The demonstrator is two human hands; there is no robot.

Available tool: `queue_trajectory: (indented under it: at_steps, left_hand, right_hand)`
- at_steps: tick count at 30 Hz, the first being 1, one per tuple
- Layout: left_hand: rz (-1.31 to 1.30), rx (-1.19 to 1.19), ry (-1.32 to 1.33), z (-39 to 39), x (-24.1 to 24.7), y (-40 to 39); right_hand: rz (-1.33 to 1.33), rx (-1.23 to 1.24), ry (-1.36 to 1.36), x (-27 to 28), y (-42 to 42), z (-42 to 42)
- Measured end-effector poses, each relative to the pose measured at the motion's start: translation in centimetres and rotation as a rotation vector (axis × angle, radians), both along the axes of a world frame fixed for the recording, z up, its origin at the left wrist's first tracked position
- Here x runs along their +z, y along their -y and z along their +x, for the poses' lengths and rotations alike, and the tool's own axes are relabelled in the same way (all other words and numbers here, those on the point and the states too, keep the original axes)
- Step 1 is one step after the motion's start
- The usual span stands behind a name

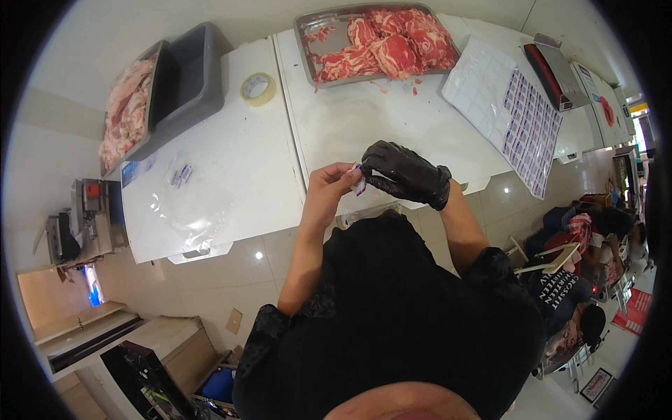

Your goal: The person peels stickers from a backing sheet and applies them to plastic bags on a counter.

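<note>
My bare left hand [332, 190] pinches a small printed sticker [358, 180] between thumb and fingers, above the near edge of the white worktop. My right hand [407, 170], in a black glove, meets it from the other side, its fingertips at the sticker's edge; whether they grip it cannot be told. To the right lies a sheet of printed stickers [530, 126], partly peeled, hanging over the edge. A clear plastic bag [194, 210] bearing a similar sticker [181, 176] lies flat on the left. Beyond my hands stands a metal tray [328, 83] with several portions of sliced raw meat [396, 55].
A roll of clear tape [258, 89] lies left of the tray. A grey plastic tub [210, 79] and a tray of pale meat [128, 113] stand far left. A metal device [559, 73] sits at the far right. Other people [562, 289] are at tables on the right.
</note>
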State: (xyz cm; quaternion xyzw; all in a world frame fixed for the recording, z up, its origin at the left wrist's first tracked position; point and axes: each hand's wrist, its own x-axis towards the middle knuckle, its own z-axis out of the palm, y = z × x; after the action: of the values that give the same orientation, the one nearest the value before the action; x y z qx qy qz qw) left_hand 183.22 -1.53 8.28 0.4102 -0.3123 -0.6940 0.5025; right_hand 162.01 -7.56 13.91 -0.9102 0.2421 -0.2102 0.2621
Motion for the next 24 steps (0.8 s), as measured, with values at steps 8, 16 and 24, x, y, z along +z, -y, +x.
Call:
queue_trajectory:
  at_steps: [8,16,24]
  left_hand:
    - [0.011,-0.081,0.051,0.6,0.4,-0.1]
    - [0.009,-0.062,0.036,0.3,0.3,-0.2]
    - [0.0,-0.039,0.018,-0.1,-0.2,0.0]
  right_hand:
    - [-0.013,0.029,0.041,-0.2,-0.3,0.2]
    - [-0.154,0.007,0.059,-0.3,-0.4,0.4]
    - [-0.235,0.003,0.047,-1.4,-0.5,0.2]
